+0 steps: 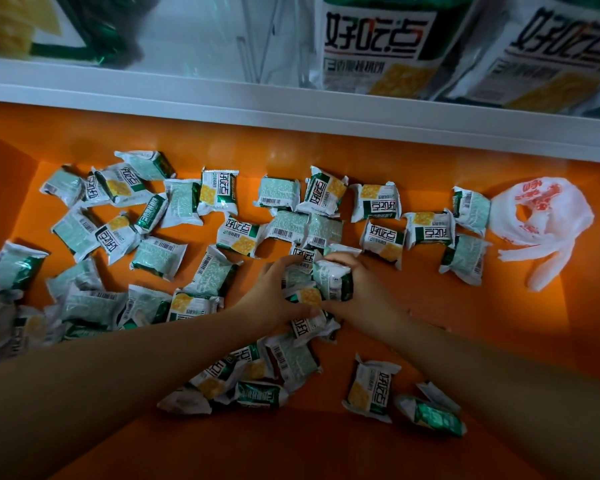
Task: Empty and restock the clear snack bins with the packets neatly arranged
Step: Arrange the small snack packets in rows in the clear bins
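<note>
Both sets of fingers [343,260] are curled in tight. The left hand [274,292] and right hand [364,289] squeeze a small bunch of packets [331,284] between them from either side, just above the desk [413,299]. The packets are little crinkly foil pillows, white and green with crimped ends. Some show a yellow cracker picture, others the pale green back with a barcode.

More loose packets [156,256] are scattered flat all over the smooth, glossy orange desk. They're thickest on the left, where they overlap in a heap, and a few lie under the forearms. There's bare orange right of the hands and along the near edge, so there's room there.

Far right sits a limp, wrinkly white plastic bag [541,216] with red print, clear of the packets. Along the back runs a white shelf edge [291,102]. On the shelf are big bags [392,46] of the same brand beside see-through plastic walls [267,36], which are too blurry to tell what's inside.
</note>
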{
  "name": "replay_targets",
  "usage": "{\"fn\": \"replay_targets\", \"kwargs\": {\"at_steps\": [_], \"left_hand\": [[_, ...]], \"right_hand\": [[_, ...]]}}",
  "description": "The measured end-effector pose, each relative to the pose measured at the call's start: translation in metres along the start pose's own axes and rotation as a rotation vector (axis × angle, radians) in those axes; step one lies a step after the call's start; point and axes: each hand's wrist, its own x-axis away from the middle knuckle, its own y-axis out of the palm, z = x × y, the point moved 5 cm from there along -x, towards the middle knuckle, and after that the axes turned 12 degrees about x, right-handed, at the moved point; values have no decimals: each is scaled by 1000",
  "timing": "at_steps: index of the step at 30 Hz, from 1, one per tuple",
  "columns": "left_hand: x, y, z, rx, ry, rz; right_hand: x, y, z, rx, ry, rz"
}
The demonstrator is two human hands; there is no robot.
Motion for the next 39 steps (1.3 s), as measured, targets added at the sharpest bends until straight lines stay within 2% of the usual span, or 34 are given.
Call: {"fn": "replay_targets", "kwargs": {"at_steps": [4, 10, 20, 25, 29, 34, 36, 39], "left_hand": [[6, -1, 11, 12, 35, 26], [35, 2, 63, -16, 212, 85], [157, 29, 156, -42, 510, 143], [216, 41, 211, -99, 719, 222], [244, 36, 273, -159, 887, 272], [236, 13, 363, -203, 1051, 339], [223, 2, 387, -215, 1039, 343], [196, -9, 405, -276, 918, 322]], "right_hand": [[8, -14, -9, 127, -36, 56], [44, -58, -38, 154, -71, 183], [173, -128, -108, 185, -202, 318], [243, -170, -149, 335, -297, 410], [277, -215, -184, 356, -402, 564], [264, -281, -225, 388, -468, 816], [246, -300, -236, 392, -441, 820], [215, -316, -239, 398, -388, 756]]}}
